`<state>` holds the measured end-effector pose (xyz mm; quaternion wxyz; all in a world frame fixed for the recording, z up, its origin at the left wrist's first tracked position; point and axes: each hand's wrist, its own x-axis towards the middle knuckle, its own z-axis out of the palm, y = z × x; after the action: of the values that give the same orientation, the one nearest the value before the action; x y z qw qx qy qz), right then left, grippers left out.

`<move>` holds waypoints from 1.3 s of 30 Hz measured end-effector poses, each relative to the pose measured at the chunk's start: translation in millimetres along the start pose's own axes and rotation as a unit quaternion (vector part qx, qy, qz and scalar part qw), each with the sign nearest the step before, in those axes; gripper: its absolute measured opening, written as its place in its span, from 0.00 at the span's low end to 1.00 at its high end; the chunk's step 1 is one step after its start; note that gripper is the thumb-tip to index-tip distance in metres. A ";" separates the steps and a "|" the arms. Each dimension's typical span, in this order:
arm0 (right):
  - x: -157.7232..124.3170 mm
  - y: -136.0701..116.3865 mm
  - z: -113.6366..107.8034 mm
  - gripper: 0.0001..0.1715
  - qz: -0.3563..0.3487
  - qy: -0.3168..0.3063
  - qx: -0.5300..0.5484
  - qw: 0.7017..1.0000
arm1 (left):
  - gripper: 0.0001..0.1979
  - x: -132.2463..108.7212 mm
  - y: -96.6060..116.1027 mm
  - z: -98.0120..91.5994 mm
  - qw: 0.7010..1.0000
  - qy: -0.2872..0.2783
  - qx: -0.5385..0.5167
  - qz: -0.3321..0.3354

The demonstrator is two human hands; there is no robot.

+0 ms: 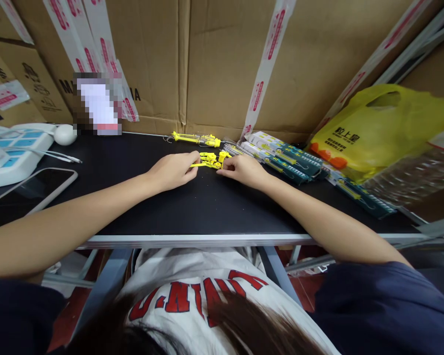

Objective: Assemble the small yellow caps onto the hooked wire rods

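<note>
Working low over the black tabletop, both hands meet at a cluster of yellow plastic parts, right in the middle! The left hand has a slim yellow piece pinched between thumb and fingertips, while the right hand curls in from the other side, fingertips against the yellow; whether it truly grips, I cannot tell. One linked piece or several? Too small to say. Just behind lies a yellow rod bundle with hooks, untouched, and metal rods sit close beyond the right fingers, near the packets. Close two-handed fitting or adjusting looks like the step in hand, I'd judge, and the next move calls for a steady left pinch and small, careful right fingertip work.
</note>
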<state>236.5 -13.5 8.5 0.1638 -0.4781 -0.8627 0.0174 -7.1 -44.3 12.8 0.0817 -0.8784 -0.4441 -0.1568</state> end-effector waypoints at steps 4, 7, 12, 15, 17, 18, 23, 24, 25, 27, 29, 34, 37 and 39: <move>1.0 -0.1 -0.1 0.18 0.041 0.024 -0.033 0.998 | 0.11 -0.5 -0.1 1.5 0.999 -0.007 -0.032 0.024; 2.5 -0.1 1.8 0.16 0.051 0.051 -0.036 0.997 | 0.11 -0.4 0.8 1.9 0.998 -0.008 -0.042 0.038; 2.6 -4.0 7.5 0.10 -0.012 0.053 -0.003 0.998 | 0.12 0.0 0.6 2.1 0.997 -0.019 -0.049 0.060; -0.4 -7.7 7.8 0.07 -0.066 0.064 0.058 0.994 | 0.12 0.1 -1.4 4.1 0.995 -0.014 -0.067 0.070; -3.8 -10.2 6.2 0.11 -0.096 0.076 0.112 0.986 | 0.12 0.1 -2.7 6.3 0.993 -0.007 -0.087 0.076; -5.6 -11.8 5.3 0.12 -0.107 0.072 0.133 0.983 | 0.12 0.2 -3.1 7.3 0.992 -0.002 -0.100 0.079; -11.0 -22.8 7.7 0.15 -0.138 0.024 0.139 0.980 | 0.11 -0.2 -1.9 8.9 0.981 0.019 -0.151 0.117; -10.9 -24.7 9.4 0.15 -0.142 0.025 0.146 0.979 | 0.11 -0.4 -1.2 8.3 0.980 0.024 -0.156 0.123; -10.5 -26.1 11.0 0.16 -0.144 0.029 0.162 0.976 | 0.12 -0.6 -0.6 7.4 0.979 0.029 -0.159 0.126; -9.4 -27.2 13.4 0.17 -0.132 0.033 0.218 0.966 | 0.14 -0.9 0.1 5.2 0.978 0.043 -0.165 0.123; -8.4 -26.1 14.0 0.20 -0.106 0.020 0.287 0.952 | 0.19 -0.9 -0.5 2.9 0.978 0.059 -0.172 0.106; -4.7 -18.8 12.3 0.26 -0.076 0.012 0.398 0.914 | 0.29 1.4 -7.4 2.5 0.979 0.090 -0.178 0.031; -2.3 -14.6 11.7 0.26 -0.072 0.031 0.422 0.903 | 0.26 4.8 -13.3 5.6 0.965 0.126 -0.231 0.003; -1.6 -12.8 11.7 0.25 -0.065 0.035 0.423 0.903 | 0.19 6.8 -15.9 6.6 0.953 0.145 -0.266 0.000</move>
<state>223.3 -20.3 -0.6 0.3816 -0.3066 -0.7972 0.3534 -14.8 -27.9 9.1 -0.0909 -0.8360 -0.3696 -0.3952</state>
